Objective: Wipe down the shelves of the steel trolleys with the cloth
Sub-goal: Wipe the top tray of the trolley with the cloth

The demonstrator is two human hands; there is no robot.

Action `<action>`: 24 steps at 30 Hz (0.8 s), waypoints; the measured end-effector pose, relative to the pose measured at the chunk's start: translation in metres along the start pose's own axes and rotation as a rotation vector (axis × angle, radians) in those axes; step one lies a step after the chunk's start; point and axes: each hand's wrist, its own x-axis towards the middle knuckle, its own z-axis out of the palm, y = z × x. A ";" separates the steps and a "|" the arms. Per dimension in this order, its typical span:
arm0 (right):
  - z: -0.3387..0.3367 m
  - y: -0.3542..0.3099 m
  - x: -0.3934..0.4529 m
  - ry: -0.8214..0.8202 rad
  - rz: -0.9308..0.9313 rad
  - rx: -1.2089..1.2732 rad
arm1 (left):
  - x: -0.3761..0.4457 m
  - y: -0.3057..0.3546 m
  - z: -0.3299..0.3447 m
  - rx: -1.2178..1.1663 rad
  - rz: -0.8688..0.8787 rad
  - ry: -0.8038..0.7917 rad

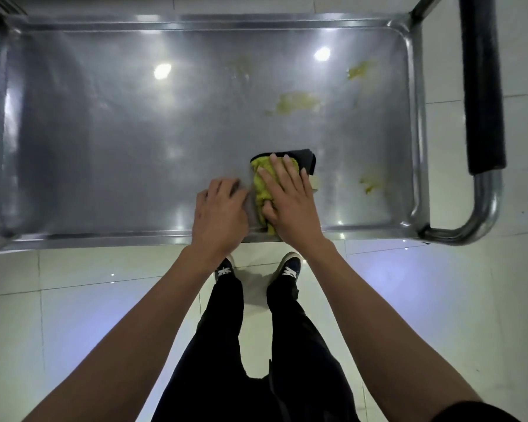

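Note:
A steel trolley's top shelf fills the upper half of the head view. A yellow-green cloth with a dark side lies near the shelf's front edge. My right hand presses flat on the cloth, thumb tucked into its folds. Beside it, to the left, my left hand rests on the bare steel with fingers bent, touching the cloth's left edge. Yellowish smears mark the shelf: one at the middle right, one at the far right, one near the right rim.
The trolley's push handle with a black foam grip curves round the right end. A raised rim borders the shelf. White floor tiles lie below, with my legs and shoes just under the front edge.

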 end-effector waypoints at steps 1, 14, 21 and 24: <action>-0.005 0.016 -0.005 0.009 0.016 0.006 | 0.001 0.010 0.003 -0.016 0.007 0.005; -0.079 0.189 -0.077 0.049 0.411 0.026 | 0.020 0.119 0.033 0.098 -0.027 -0.105; -0.071 0.182 -0.070 0.079 0.434 -0.016 | 0.022 0.110 0.029 0.127 0.039 -0.137; -0.065 0.167 -0.064 0.075 0.428 -0.030 | 0.020 0.102 0.030 0.170 0.066 -0.182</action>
